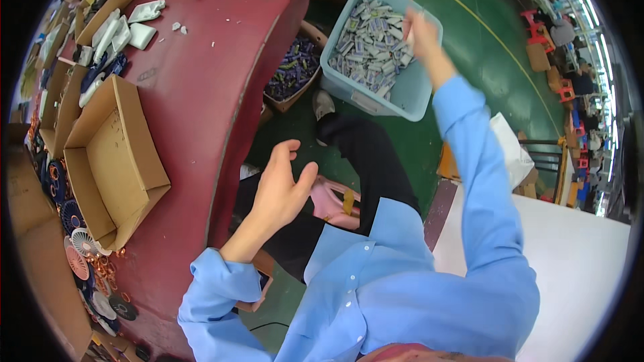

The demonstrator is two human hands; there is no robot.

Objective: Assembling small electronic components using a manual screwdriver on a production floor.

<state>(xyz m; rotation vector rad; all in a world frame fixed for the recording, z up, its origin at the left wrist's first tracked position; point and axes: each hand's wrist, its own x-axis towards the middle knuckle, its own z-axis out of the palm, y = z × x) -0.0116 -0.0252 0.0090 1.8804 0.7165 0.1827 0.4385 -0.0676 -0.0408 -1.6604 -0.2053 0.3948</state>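
Note:
My right hand (422, 35) is over the right side of a light blue plastic bin (345, 86). Its fingers are curled together, and something small and pale may be in them, too blurred to name. Many small white-and-purple pieces (372, 43) lie heaped in the bin, mostly toward its left and middle. Above my lap, beside the table edge, my left hand (282, 188) hangs with thumb and fingers apart and holds nothing. A carton of dark purple and green small pieces (294, 70) stands between the bin and the table.
The dark red table (201, 80) carries an open cardboard box (117, 167), white plastic housings (144, 23) and round fan-like parts (84, 243). A pink stool (329, 201) shows between my legs. At right are a white surface (550, 248) and a white bag (511, 154).

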